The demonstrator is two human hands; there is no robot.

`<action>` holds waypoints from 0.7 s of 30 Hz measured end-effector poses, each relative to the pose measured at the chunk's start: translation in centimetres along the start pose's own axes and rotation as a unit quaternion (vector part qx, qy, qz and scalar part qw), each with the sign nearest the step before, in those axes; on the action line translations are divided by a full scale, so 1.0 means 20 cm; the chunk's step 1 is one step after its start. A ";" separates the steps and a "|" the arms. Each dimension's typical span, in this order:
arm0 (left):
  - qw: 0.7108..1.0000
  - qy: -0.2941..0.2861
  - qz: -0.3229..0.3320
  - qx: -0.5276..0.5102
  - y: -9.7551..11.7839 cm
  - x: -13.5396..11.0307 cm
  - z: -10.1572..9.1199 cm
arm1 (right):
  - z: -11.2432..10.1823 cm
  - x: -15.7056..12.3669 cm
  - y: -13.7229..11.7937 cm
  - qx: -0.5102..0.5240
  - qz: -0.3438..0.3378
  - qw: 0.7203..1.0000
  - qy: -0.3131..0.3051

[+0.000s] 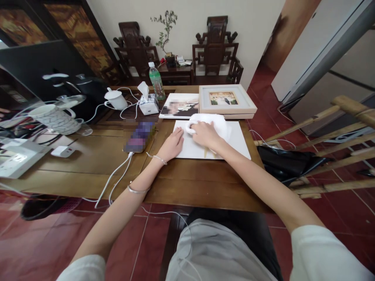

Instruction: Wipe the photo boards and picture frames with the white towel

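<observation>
In the head view, both forearms reach forward from the bottom corners over the worktop. The left arm runs up and inward, and the left hand lies palm down at the left edge of a white panel, its fingers extended, close together and grasping nothing. A beaded bracelet circles that wrist, with a bangle farther up the forearm. The right arm slants in from the lower right, and the right hand is bent over the panel, knuckles up, its fingers curled into a white cloth and grasping a fold of it.

The right fingertips are buried in the cloth, so their exact hold cannot be seen. Yellowish marks on the panel are partly covered by the right wrist and hard to make out. The phone and the photo print are partly pixelated, and both sleeves are cut off by the picture's edges.

The cloth lies on the panel, under and around the right fingers, spreading beyond them toward the framed picture. It is near the left fingers but apart from them.
</observation>
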State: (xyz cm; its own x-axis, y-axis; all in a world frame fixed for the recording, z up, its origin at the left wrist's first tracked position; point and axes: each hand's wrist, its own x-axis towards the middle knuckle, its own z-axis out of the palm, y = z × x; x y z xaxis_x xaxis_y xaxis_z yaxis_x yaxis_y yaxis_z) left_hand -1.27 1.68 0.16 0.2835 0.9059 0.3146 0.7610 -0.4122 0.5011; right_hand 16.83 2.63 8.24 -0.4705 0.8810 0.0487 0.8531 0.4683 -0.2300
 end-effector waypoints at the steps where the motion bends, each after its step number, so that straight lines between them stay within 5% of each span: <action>1: 0.999 0.014 -0.016 -0.025 0.00 0.01 -0.01 | 0.01 0.01 -0.02 -0.003 -0.006 1.000 0.001; 5: 0.981 0.094 -0.097 -0.140 0.01 0.03 -0.06 | 0.05 -0.03 -0.11 0.011 -0.118 0.993 -0.022; 12: 0.964 0.156 -0.116 -0.183 0.04 0.03 -0.07 | 0.00 -0.28 -0.10 0.055 -0.295 0.948 -0.104; 17: 0.985 0.142 -0.053 -0.077 0.09 0.00 -0.06 | -0.13 -0.39 -0.05 0.016 -0.237 0.961 -0.142; 21: 0.994 0.109 -0.009 -0.023 0.08 0.00 -0.04 | -0.18 -0.30 0.03 0.013 -0.119 0.985 -0.126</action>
State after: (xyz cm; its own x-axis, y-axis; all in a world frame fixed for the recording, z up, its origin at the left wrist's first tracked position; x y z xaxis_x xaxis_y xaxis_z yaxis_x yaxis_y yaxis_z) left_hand -0.42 1.03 1.58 0.1325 0.8723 0.4706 0.7363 -0.4045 0.5425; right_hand 20.96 -2.17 11.34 -0.7003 0.7005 -0.1371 0.7073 0.6553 -0.2652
